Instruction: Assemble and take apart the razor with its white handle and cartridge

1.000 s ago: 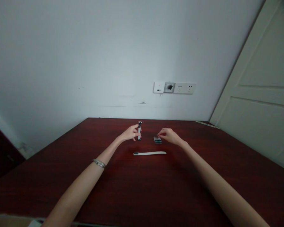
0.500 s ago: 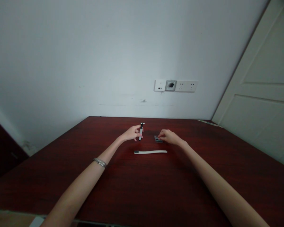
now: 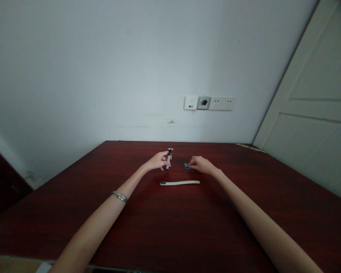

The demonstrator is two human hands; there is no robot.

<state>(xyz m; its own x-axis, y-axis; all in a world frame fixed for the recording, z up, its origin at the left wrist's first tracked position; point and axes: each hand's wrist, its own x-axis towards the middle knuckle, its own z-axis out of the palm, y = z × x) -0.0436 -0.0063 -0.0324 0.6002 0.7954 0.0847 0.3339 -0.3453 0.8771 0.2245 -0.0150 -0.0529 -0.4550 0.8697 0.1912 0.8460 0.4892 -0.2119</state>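
Observation:
Upright between the fingers of my left hand (image 3: 157,160) is a razor (image 3: 168,160) with a pale handle, a black neck and its head at the top. My right hand (image 3: 202,164) is closed in a pinch at a small flat clear-and-dark pack (image 3: 188,167) on the table; its right part is hidden by my fingers. What the pack contains is too small to make out. Nearer to me, below both hands, a white toothbrush (image 3: 182,183) lies flat, its dark bristle end pointing left.
The dark red wooden table (image 3: 159,227) reaches back to a pale wall. Wall sockets (image 3: 209,103) sit above its far edge. A white panelled door (image 3: 312,113) stands at the right. A thin strip (image 3: 250,147) lies at the table's back right corner.
The view has shifted slightly. Both hands stay nearly where they were, the left still around the razor and the right still at the flat pack.

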